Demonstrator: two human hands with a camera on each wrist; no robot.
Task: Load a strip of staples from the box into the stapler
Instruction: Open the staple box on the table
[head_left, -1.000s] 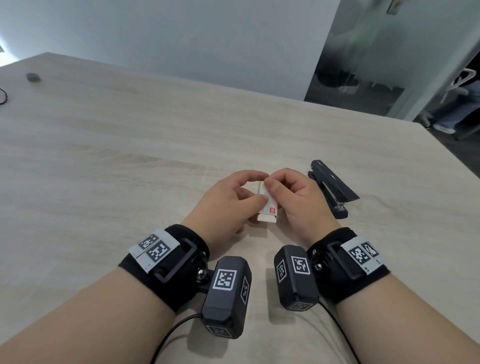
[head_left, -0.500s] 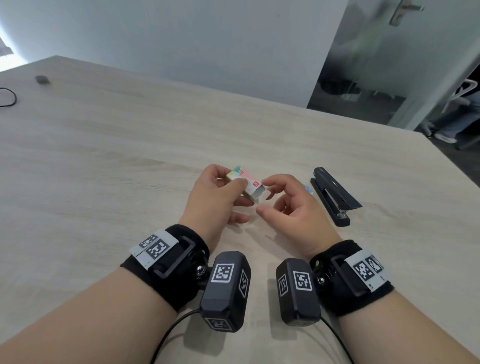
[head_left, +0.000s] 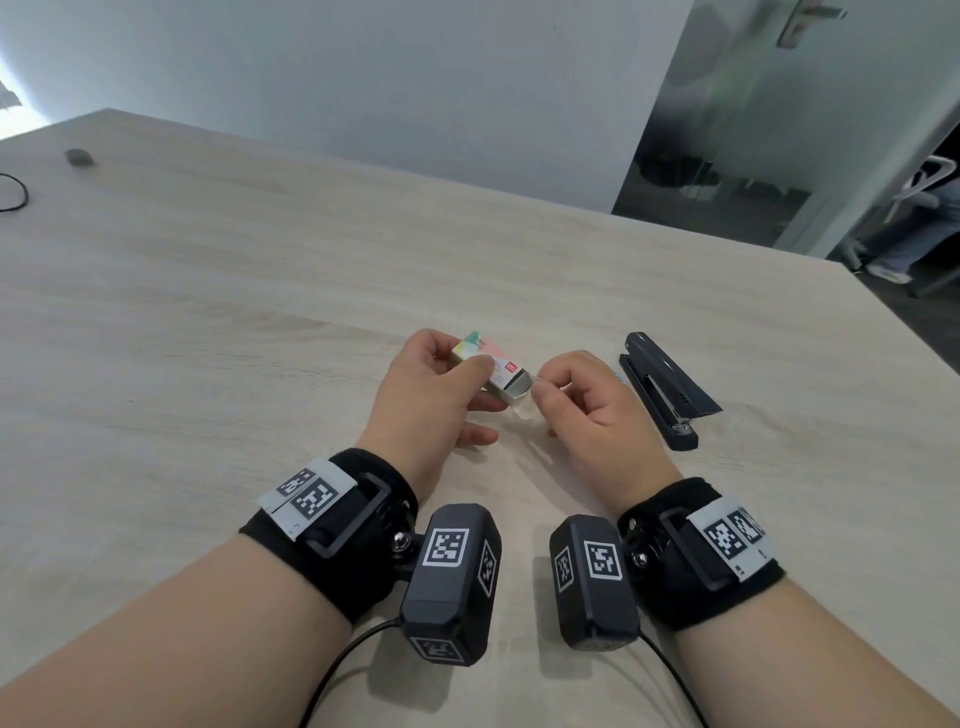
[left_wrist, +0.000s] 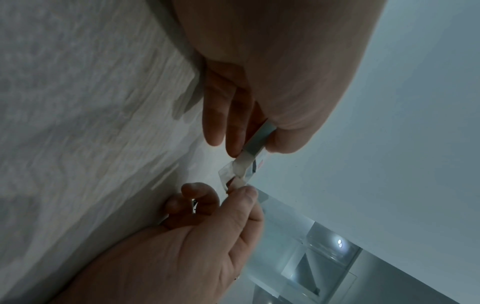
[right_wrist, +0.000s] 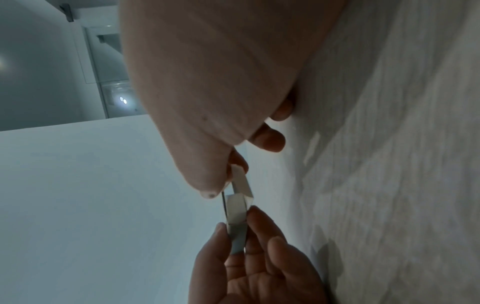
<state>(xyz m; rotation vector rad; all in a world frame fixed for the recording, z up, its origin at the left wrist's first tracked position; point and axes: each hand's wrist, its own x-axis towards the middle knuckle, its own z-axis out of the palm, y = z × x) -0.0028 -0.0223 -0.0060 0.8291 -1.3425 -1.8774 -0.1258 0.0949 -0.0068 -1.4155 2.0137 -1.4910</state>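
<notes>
Wide wooden table; dark stapler lying at the right, just beside the right hand, apparently hinged open. Left hand raised off the table, thumb and fingers clamped round the small staple box. Right hand at the box's near end, thumb and forefinger pinched together on its flap. No staple strip visible yet. Risk: too sharp a tug tearing the flap or tipping the box, spilling loose strips across the table.
</notes>
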